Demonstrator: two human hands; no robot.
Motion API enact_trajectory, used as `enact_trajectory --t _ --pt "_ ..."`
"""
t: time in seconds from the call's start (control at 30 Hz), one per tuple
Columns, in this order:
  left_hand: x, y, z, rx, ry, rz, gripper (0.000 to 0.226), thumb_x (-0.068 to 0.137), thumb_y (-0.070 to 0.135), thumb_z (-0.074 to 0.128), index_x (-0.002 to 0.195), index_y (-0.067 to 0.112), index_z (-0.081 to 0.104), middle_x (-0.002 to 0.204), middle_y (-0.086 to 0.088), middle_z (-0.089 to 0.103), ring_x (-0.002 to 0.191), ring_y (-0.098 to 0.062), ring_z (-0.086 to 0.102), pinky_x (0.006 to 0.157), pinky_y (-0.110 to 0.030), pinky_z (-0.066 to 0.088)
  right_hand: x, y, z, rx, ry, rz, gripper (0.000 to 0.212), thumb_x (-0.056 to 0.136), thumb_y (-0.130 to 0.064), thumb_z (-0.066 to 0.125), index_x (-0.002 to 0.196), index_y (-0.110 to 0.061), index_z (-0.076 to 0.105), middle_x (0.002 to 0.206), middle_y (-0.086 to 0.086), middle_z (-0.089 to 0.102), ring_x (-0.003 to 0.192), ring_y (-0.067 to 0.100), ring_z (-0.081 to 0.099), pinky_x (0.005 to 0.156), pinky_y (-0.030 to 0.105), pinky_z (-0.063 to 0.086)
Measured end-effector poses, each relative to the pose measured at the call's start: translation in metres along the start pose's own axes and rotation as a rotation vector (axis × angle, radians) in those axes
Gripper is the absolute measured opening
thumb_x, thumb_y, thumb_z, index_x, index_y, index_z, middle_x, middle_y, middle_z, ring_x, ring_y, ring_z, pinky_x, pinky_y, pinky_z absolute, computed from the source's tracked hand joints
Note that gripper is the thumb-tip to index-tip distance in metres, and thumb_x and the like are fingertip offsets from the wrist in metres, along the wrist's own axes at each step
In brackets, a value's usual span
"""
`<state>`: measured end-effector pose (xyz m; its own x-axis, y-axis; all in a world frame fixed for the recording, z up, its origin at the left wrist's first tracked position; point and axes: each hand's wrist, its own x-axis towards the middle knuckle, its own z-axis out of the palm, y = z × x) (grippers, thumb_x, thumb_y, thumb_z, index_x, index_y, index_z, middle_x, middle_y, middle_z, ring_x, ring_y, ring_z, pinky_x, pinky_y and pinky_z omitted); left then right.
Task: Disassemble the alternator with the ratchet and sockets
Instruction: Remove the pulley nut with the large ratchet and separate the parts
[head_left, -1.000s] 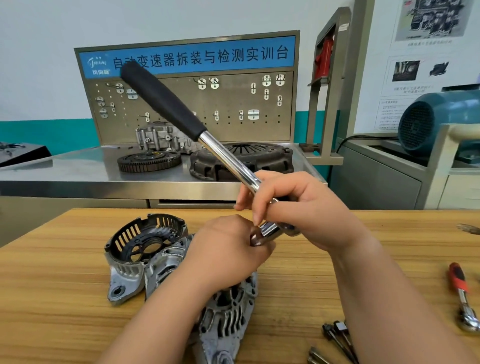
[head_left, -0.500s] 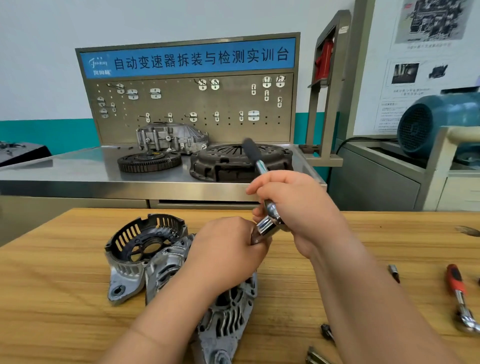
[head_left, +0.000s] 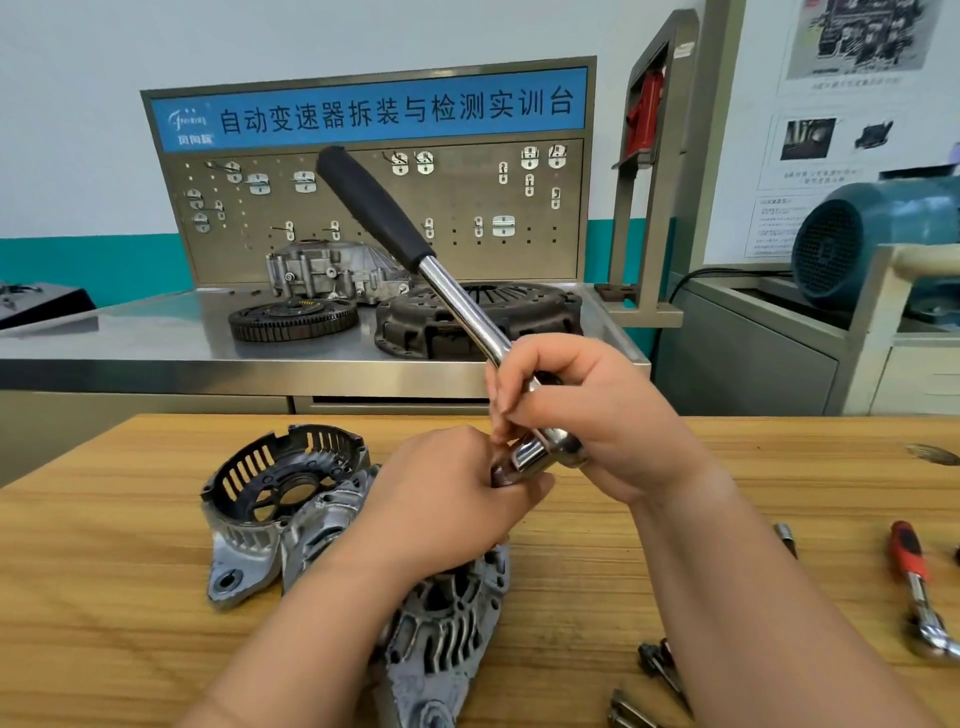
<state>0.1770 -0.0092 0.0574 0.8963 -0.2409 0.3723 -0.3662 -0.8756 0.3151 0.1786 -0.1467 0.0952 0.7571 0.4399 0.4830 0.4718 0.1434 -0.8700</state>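
Note:
A grey alternator housing (head_left: 447, 618) stands on the wooden table (head_left: 104, 597), with a detached end cover (head_left: 270, 493) beside it on the left. My left hand (head_left: 441, 499) grips the top of the alternator, where a dark socket (head_left: 501, 475) shows at my fingertips. My right hand (head_left: 597, 421) holds the chrome ratchet (head_left: 467, 306) near its head. Its black handle points up and to the left. The bolt under the socket is hidden.
Loose sockets and bits (head_left: 660, 670) lie at the table's front right. A red-handled ratchet (head_left: 914, 582) lies at the far right. Behind the table, a steel bench (head_left: 156, 343) carries a flywheel (head_left: 293, 319), a clutch cover (head_left: 519, 312) and a pegboard (head_left: 467, 208).
The ratchet handle swung away toward the bench half a second ago, then back up to the left. My left hand stayed on the alternator.

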Motion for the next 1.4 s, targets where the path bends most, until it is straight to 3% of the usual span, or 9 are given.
enact_trajectory --t 0.2,0.33,0.4,0.57,0.67,0.83,1.0,1.2,1.4 --pt "0.000 0.003 0.001 -0.029 0.035 -0.060 0.047 0.086 0.053 0.050 0.050 0.023 0.047 0.048 0.006 0.055 0.056 -0.014 0.056 0.049 -0.024 0.035 0.003 -0.002 0.014 -0.029 0.320 0.163 0.018 0.080 0.006 0.057 0.070 -0.007 0.065 0.066 0.006 0.058 0.060 0.016 0.058 0.056 0.031 0.053" --pt "-0.002 0.004 0.001 -0.058 0.025 -0.020 0.034 0.084 0.051 0.051 0.050 0.046 0.048 0.039 0.017 0.046 0.043 -0.010 0.036 0.046 -0.026 0.025 0.001 -0.009 0.016 -0.738 0.384 0.317 0.020 0.088 -0.014 0.049 0.088 -0.002 0.065 0.077 0.010 0.064 0.077 0.030 0.061 0.073 0.045 0.054" --pt "-0.002 0.005 0.002 -0.044 0.027 0.002 0.034 0.084 0.051 0.051 0.051 0.047 0.046 0.040 0.019 0.045 0.043 -0.010 0.034 0.045 -0.027 0.023 0.000 -0.013 0.014 -0.824 0.330 0.370 0.022 0.090 -0.019 0.045 0.078 -0.008 0.061 0.071 0.007 0.058 0.069 0.027 0.056 0.070 0.041 0.052" --pt "0.000 0.003 0.003 -0.064 0.044 -0.028 0.042 0.084 0.049 0.054 0.046 0.033 0.047 0.037 0.006 0.039 0.045 -0.013 0.036 0.046 -0.028 0.025 -0.003 -0.013 0.010 -0.774 0.246 0.162 0.025 0.087 -0.013 0.048 0.080 -0.020 0.071 0.086 0.007 0.070 0.082 0.024 0.064 0.074 0.043 0.055" --pt "0.000 0.003 0.003 -0.047 0.079 -0.017 0.043 0.083 0.047 0.052 0.052 0.019 0.044 0.051 0.003 0.056 0.056 -0.017 0.054 0.053 -0.028 0.042 -0.005 -0.014 0.007 -0.614 0.080 0.000 0.032 0.086 -0.002 0.054 0.071 -0.024 0.072 0.080 -0.005 0.068 0.080 0.017 0.062 0.075 0.031 0.052" --pt "-0.001 0.005 0.002 -0.036 0.111 0.053 0.034 0.086 0.048 0.051 0.063 0.025 0.039 0.068 0.003 0.058 0.073 -0.020 0.059 0.059 -0.029 0.044 -0.006 -0.013 0.000 -0.412 -0.095 -0.113 0.024 0.080 0.005 0.057 0.076 -0.012 0.073 0.094 0.008 0.065 0.090 0.013 0.062 0.080 0.024 0.050" --pt "0.000 0.005 0.003 -0.019 0.091 -0.044 0.047 0.087 0.047 0.049 0.052 0.020 0.036 0.048 0.003 0.041 0.050 -0.017 0.042 0.045 -0.027 0.027 -0.004 -0.011 0.006 -0.437 0.059 -0.062 0.029 0.085 0.002 0.059 0.077 -0.022 0.073 0.077 -0.010 0.067 0.081 0.008 0.063 0.076 0.023 0.050" --pt "-0.001 0.006 0.003 -0.013 0.093 -0.034 0.046 0.084 0.036 0.053 0.049 0.019 0.030 0.043 0.003 0.034 0.046 -0.016 0.034 0.045 -0.028 0.025 0.000 -0.002 0.022 -0.588 0.444 0.136 0.026 0.087 -0.013 0.051 0.075 -0.029 0.068 0.072 -0.009 0.063 0.070 0.016 0.064 0.063 0.036 0.056" --pt "0.000 0.008 0.004 0.009 0.081 -0.022 0.046 0.085 0.038 0.051 0.049 0.018 0.032 0.044 0.001 0.036 0.048 -0.018 0.036 0.046 -0.027 0.026 0.001 -0.003 0.015 -0.687 0.409 0.242 0.024 0.089 -0.014 0.047 0.079 -0.022 0.067 0.070 -0.009 0.063 0.068 0.010 0.058 0.070 0.034 0.053"
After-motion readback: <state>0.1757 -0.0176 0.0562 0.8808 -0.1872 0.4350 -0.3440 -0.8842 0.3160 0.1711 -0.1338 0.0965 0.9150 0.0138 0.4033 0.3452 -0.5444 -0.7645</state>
